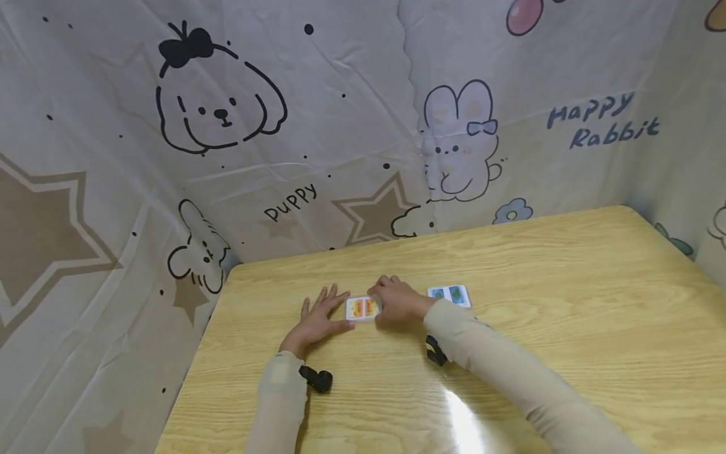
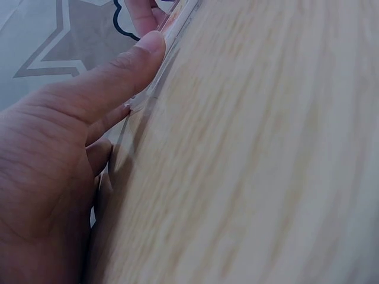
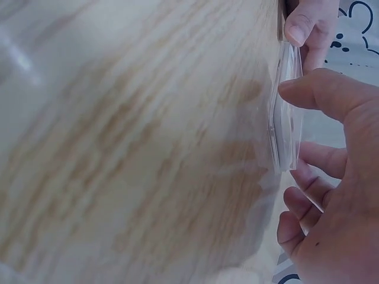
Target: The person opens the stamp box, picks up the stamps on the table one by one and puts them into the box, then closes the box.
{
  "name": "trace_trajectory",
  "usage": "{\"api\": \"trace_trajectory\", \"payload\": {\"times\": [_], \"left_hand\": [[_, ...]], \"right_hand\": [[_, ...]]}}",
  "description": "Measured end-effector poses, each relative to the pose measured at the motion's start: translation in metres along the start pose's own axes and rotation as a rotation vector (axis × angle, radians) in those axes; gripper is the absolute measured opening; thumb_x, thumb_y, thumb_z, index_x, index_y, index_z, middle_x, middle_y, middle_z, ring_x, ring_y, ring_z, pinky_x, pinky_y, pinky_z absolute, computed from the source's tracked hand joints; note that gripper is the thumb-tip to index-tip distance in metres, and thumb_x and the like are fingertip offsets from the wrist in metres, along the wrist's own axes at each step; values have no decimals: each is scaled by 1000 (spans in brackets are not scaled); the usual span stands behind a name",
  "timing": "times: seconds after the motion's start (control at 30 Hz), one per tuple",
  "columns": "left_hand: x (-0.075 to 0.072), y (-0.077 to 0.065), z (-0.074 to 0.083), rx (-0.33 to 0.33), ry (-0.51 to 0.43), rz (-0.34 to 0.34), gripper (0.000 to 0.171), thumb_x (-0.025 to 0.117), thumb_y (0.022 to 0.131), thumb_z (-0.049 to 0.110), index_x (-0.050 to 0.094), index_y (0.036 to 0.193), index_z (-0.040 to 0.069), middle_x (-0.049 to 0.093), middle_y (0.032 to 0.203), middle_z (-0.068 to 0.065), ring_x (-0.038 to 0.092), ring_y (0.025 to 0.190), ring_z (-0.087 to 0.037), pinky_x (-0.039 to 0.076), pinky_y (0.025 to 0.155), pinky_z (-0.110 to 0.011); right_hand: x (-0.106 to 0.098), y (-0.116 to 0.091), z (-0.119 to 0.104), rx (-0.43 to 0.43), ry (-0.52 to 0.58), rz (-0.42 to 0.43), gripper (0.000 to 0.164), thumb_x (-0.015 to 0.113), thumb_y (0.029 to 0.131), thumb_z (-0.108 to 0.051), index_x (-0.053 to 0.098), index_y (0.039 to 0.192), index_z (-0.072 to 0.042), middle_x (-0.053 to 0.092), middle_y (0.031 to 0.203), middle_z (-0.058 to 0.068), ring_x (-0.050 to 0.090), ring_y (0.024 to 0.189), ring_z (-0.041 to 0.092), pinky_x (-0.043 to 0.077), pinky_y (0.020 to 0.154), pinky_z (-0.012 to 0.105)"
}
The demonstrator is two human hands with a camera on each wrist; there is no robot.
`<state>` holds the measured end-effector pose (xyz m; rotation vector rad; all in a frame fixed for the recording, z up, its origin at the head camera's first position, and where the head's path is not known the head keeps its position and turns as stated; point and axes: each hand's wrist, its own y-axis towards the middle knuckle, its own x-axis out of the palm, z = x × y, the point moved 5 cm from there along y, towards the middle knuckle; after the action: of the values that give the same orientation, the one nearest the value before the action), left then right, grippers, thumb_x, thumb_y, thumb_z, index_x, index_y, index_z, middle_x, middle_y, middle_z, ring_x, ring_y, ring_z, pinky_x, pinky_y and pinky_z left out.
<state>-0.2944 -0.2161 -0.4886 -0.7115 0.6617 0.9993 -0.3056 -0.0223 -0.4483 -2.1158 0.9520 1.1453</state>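
A clear plastic card case (image 1: 362, 308) lies on the table, with white cards bearing orange pictures showing inside it. My left hand (image 1: 319, 321) holds its left end between thumb and index finger, the other fingers spread out beyond. In the left wrist view the thumb (image 2: 139, 56) presses along the case's near edge. At the other end, my right hand (image 1: 397, 301) grips the case with the thumb on the near side and fingers on the far side. The case's thin, see-through wall (image 3: 284, 124) shows edge-on in the right wrist view.
A second white card with blue-green pictures (image 1: 450, 295) lies behind my right wrist, partly covered by the forearm. The wooden table (image 1: 567, 302) meets a cloth backdrop (image 1: 351, 126) with printed cartoon animals at its back and left. Black wrist cameras (image 1: 317, 379) hang below both wrists.
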Motion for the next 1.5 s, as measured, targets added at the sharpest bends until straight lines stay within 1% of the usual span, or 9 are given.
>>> {"api": "trace_trajectory", "payload": {"times": [0.3, 0.5, 0.67, 0.77, 0.87, 0.97, 1.13, 1.37, 1.5], "left_hand": [[1, -1, 2, 8, -22, 4, 81, 67, 85, 53, 29, 152, 30, 0, 164, -1, -10, 152, -24, -20, 115, -57], [1, 0, 1, 9, -23, 10, 78, 65, 86, 53, 30, 152, 31, 0, 164, -1, -10, 152, -24, -20, 115, -57], [0, 1, -1, 7, -9, 8, 77, 64, 87, 54, 30, 152, 32, 0, 164, -1, -10, 152, -23, -20, 115, -57], [0, 1, 0, 6, -9, 8, 77, 63, 87, 55, 30, 152, 32, -1, 164, 0, -10, 152, -23, -20, 115, -57], [-1, 1, 0, 9, -11, 14, 76, 62, 87, 56, 30, 152, 31, 0, 164, -1, -10, 152, -24, -20, 115, -57], [-1, 1, -1, 6, -9, 15, 76, 62, 87, 56, 30, 152, 31, -1, 164, 0, -10, 152, -23, -20, 115, -56], [0, 0, -1, -2, -14, 13, 78, 63, 86, 56, 30, 152, 31, 0, 164, 0, -10, 152, -23, -20, 115, -55], [-1, 0, 1, -10, -32, 20, 82, 72, 82, 50, 33, 151, 30, 1, 164, 0, -9, 152, -23, -20, 115, -56], [-1, 1, 2, 1, -29, 20, 80, 71, 83, 48, 34, 151, 29, 2, 164, -3, -9, 152, -26, -19, 115, -58]], "right_hand": [[0, 0, 1, 6, -32, -12, 66, 71, 78, -20, 51, 139, -6, 49, 131, 13, 43, 110, 25, 43, 95, 38], [2, 1, 3, 12, -12, -9, 68, 72, 77, -20, 50, 140, -7, 48, 133, 11, 43, 111, 25, 43, 94, 38], [3, 3, 7, 30, 56, -30, 68, 74, 79, -21, 50, 141, -10, 47, 136, 11, 45, 117, 27, 44, 98, 43], [2, 4, 7, 41, 74, -41, 67, 75, 80, -21, 50, 141, -10, 48, 138, 12, 47, 122, 29, 40, 103, 49], [2, 4, 7, 51, 67, -49, 66, 74, 81, -22, 50, 141, -11, 48, 140, 13, 47, 126, 30, 35, 105, 52], [2, 4, 7, 63, 53, -50, 67, 73, 80, -22, 49, 142, -12, 48, 142, 12, 47, 127, 29, 33, 103, 50], [1, 2, 7, 85, 65, -51, 69, 75, 78, -21, 49, 142, -11, 47, 143, 11, 48, 126, 27, 31, 100, 47], [2, 1, 8, 86, 23, -41, 66, 74, 81, -26, 50, 141, -13, 47, 143, 9, 44, 126, 30, 32, 97, 47], [3, 0, 12, 99, 43, -35, 65, 74, 81, -28, 51, 141, -16, 48, 141, 9, 43, 122, 29, 34, 94, 44]]}}
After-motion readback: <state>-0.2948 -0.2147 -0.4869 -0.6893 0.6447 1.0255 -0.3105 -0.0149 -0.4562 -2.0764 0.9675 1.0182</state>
